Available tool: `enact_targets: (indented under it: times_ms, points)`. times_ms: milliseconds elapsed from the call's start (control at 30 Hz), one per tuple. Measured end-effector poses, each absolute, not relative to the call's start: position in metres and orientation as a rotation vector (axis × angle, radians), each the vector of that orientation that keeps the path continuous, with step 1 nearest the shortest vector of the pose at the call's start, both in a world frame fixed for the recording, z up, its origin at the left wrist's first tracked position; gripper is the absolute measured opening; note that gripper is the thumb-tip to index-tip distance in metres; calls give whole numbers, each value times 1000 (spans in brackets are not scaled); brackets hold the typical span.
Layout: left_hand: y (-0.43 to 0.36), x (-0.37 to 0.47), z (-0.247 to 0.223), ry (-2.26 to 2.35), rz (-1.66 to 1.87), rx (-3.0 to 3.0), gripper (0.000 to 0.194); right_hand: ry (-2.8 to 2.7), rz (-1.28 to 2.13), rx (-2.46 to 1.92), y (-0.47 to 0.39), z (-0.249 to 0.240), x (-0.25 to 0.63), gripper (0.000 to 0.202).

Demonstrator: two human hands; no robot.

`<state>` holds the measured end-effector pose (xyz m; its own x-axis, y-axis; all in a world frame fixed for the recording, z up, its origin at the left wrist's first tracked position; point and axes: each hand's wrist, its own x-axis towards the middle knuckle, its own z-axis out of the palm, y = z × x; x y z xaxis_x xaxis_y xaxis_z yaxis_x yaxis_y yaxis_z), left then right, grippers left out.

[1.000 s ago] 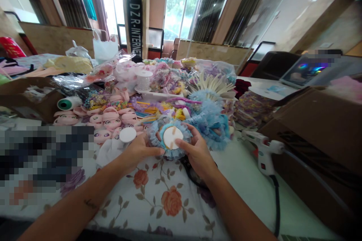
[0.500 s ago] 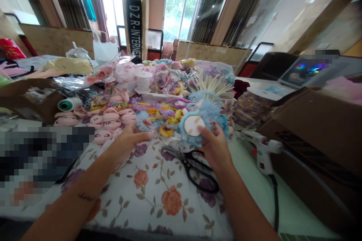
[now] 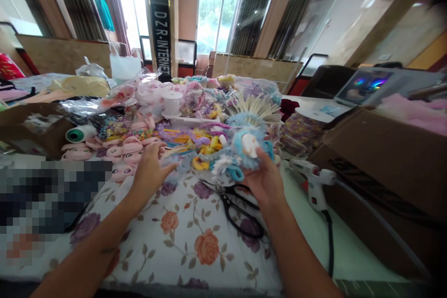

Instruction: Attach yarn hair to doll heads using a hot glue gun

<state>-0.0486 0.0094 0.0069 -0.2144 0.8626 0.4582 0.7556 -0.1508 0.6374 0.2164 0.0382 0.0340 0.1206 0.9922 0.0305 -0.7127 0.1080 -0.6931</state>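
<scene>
My right hand (image 3: 267, 179) grips a fluffy light-blue ornament (image 3: 240, 146) with a round white backing, its face blurred by motion. Blue loops and pale frills hang below it, over the scissors' blades. To the left, my left hand (image 3: 153, 167) is open, thumb apart from the fingers. Beside that thumb lies a sheer light-blue ruffle (image 3: 176, 170), and no grip on it shows. Black-handled scissors (image 3: 240, 214) rest on the flowered cloth (image 3: 185, 251) between my forearms. Yellow scrunchie-like rings (image 3: 200, 163) lie just beyond the hands.
A white hot glue gun (image 3: 314, 181) stands right of my right hand, by a large cardboard box (image 3: 380, 163). Pink doll-face pieces (image 3: 122, 172), a green-cored spool (image 3: 80, 134) and a small open carton (image 3: 21, 121) lie left. Ribbons and a white ribbon roll (image 3: 172, 104) are heaped behind.
My left hand has opened, releasing the blue ruffle. My right hand has turned the fluffy ornament, so its white backing now tilts and its loops hang down. The view has shifted slightly.
</scene>
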Motion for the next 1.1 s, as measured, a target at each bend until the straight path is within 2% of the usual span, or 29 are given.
enact_targets:
  times_ms: [67, 167, 200, 267, 333, 700, 800, 933, 1100]
  points:
    - [8, -46, 7, 1895, 1402, 1967, 49, -552, 1340, -574, 38, 39, 224, 16]
    - [4, -39, 8, 1647, 1448, 2075, 17, -681, 1321, -608, 34, 43, 231, 24]
    - [2, -36, 8, 1565, 1454, 2068, 14, -789, 1337, -642, 31, 43, 232, 31]
    - [-3, -32, 9, 1441, 1470, 1997, 20, -1083, 1395, -714, 24, 42, 230, 45]
    - [-7, -29, 11, 1375, 1519, 1887, 18, -1397, 1423, -768, 18, 41, 226, 53]
    - [-8, -34, 25, 833, 1874, 1238, 29, -2169, 1313, -899, 8, 37, 211, 60]
    - [-11, -31, 21, 916, 1573, 1417, 24, -2124, 1349, -881, 8, 35, 208, 60]
    - [-15, -20, 10, 967, 997, 1597, 40, -1870, 1486, -852, 9, 32, 203, 55]
    - [-14, -14, 9, 996, 811, 1472, 43, -1421, 1606, -931, 10, 32, 199, 50]
